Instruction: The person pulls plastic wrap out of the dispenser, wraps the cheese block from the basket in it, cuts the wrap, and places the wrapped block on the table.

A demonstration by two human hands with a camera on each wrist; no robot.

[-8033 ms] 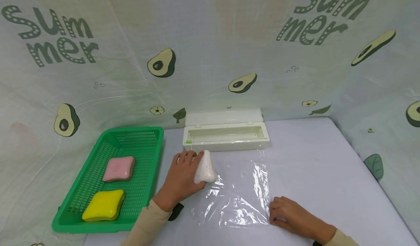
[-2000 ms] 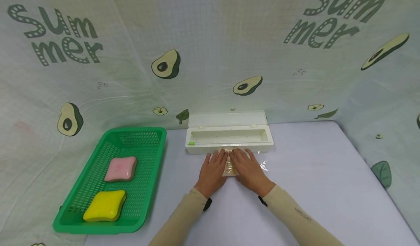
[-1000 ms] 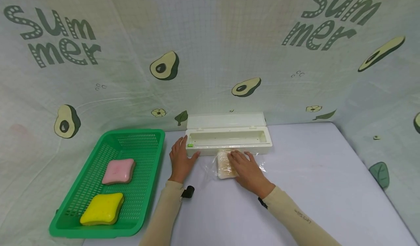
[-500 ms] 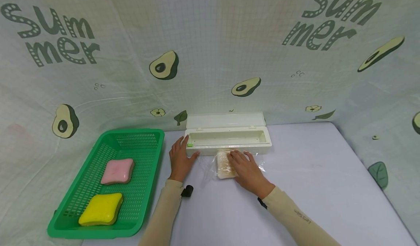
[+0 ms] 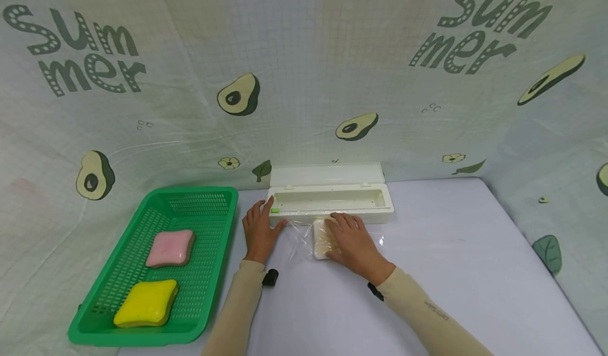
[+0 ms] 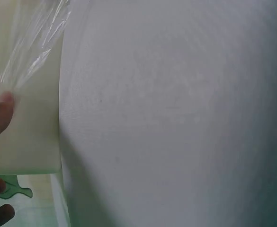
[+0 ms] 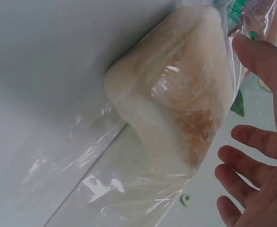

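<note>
A pale bar of soap (image 5: pixel 321 240) wrapped in clear cling film lies against the front of a white cling film dispenser (image 5: pixel 331 216). Over the soap's right part is my right hand (image 5: pixel 356 247). In the right wrist view the thumb is close to the film edge beside the soap (image 7: pixel 176 90), while the loosely bent fingers (image 7: pixel 240 184) look apart from it. My left hand (image 5: pixel 260 234) holds the dispenser's left end, thumb on its front face. Film gathers by that thumb (image 6: pixel 1 113) in the left wrist view. The soap's right side is hidden in the head view.
A green basket (image 5: pixel 223 271) stands at the left, holding a pink soap bar (image 5: pixel 170 248) and a yellow soap bar (image 5: pixel 146 303). The dispenser's lid (image 5: pixel 328 174) is up at the back. A patterned cloth (image 5: pixel 294 81) hangs behind the white table (image 5: pixel 427 250).
Earlier, the left hand set the unwrapped soap on flat film; then both hands pressed the wrapped bar. The left has since moved to the dispenser's left end. The right has just shifted slightly over the soap.
</note>
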